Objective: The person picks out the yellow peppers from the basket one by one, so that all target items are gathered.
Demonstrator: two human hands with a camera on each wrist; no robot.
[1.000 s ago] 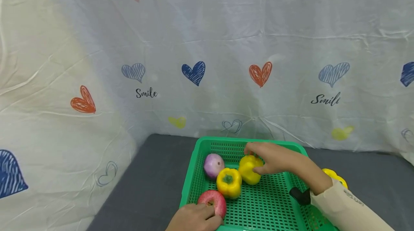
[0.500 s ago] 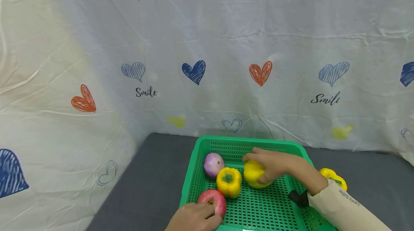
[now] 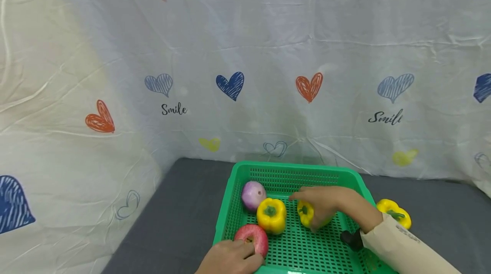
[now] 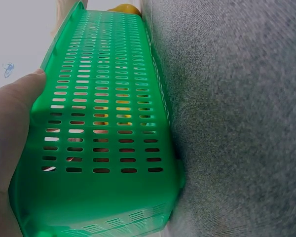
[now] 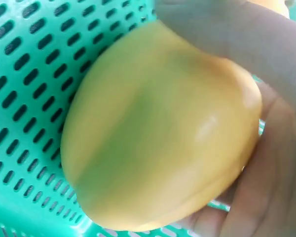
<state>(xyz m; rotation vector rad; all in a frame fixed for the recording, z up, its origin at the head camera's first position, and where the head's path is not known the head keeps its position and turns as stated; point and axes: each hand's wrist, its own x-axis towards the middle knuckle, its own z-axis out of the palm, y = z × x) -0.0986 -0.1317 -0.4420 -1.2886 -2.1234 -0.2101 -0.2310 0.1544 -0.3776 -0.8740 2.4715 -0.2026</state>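
Note:
My right hand (image 3: 326, 201) reaches into the green basket (image 3: 229, 199) and grips a yellow bell pepper (image 3: 304, 214), thumb and fingers around its sides. Up close in the right wrist view, the bell pepper (image 5: 158, 133) shows a green streak. My left hand (image 3: 232, 258) holds the basket's near left rim. In the left wrist view its thumb lies along the outer wall, with fingers partly visible through the slots. A red apple (image 3: 258, 239) sits just beyond this hand, partly hidden by it; contact cannot be told. Another yellow bell pepper (image 3: 271, 218) and a purple onion (image 3: 253, 196) lie behind the apple.
Outside the basket, at its right, one more yellow bell pepper (image 3: 394, 213) rests on the dark grey table (image 3: 180, 214), partly behind the right sleeve. A pale curtain (image 3: 268, 52) printed with hearts hangs behind and at the left. A black wrist camera (image 3: 350, 240) sits under the right wrist.
My right hand has moved right and nearer within the basket, taking the yellow bell pepper along and turning it so its stem now shows. The left hand stays at the rim.

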